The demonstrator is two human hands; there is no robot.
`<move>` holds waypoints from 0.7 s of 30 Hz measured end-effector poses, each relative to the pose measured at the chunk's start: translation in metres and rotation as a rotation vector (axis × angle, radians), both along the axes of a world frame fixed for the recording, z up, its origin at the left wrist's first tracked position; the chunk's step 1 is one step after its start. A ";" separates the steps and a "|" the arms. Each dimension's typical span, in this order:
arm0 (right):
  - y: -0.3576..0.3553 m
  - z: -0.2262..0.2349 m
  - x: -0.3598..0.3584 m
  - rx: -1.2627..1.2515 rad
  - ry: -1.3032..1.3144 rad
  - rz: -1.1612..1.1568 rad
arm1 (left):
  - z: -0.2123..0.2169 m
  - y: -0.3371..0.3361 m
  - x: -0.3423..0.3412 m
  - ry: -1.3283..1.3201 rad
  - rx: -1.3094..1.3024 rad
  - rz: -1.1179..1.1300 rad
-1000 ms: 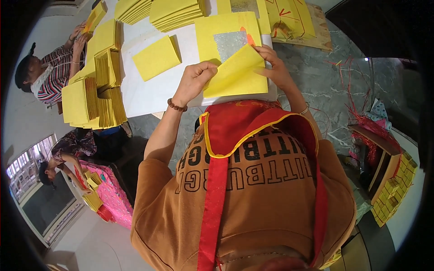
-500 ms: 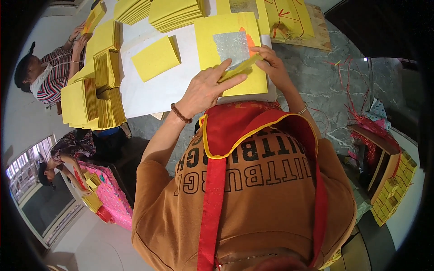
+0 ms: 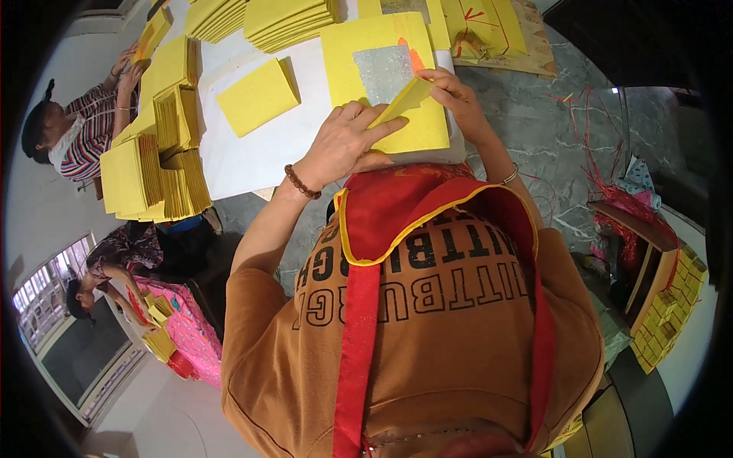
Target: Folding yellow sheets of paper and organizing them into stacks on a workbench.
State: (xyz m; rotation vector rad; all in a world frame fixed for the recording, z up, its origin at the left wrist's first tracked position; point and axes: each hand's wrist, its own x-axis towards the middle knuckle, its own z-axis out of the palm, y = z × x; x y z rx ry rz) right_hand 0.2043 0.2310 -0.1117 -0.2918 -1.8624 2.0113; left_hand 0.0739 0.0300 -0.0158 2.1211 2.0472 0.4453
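A square yellow paper sheet [image 3: 336, 57] lies at the near edge of the white table, with a silver foil patch [image 3: 379, 72] and an orange smear in its middle. Part of the paper is turned up in a slanting flap [image 3: 414, 99]. My right hand [image 3: 456, 98] pinches the flap's upper right end between thumb and fingers. At its lower left end my left hand [image 3: 343, 141] is closed on the fold, its forefinger along the paper. A folded yellow paper [image 3: 256, 98] lies to the left.
Stacks of folded yellow paper [image 3: 290, 27] stand at the back and left of the white table [image 3: 229, 164]. A tied yellow bundle [image 3: 489, 30] rests on a wooden board at the far right. Two other people handle yellow paper at the left, one at a pink-covered table [image 3: 187, 324].
The flap stands wider and more raised than before. My left fingers have come together on its lower end; the right hand has shifted slightly up and left.
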 end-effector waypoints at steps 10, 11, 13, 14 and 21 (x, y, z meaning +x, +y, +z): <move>-0.001 0.003 0.000 -0.047 0.014 0.011 | 0.000 0.001 -0.010 -0.140 -0.044 -0.020; -0.001 0.005 0.000 -0.048 0.003 0.009 | -0.001 0.001 -0.010 -0.149 -0.044 -0.018; -0.002 0.007 0.000 -0.047 -0.002 0.007 | -0.002 0.001 -0.012 -0.171 -0.026 -0.019; -0.002 0.007 0.000 -0.048 -0.006 0.003 | -0.002 0.001 -0.012 -0.193 -0.009 -0.022; 0.001 0.005 0.000 -0.071 -0.043 0.013 | -0.008 0.000 -0.003 -0.071 0.215 0.052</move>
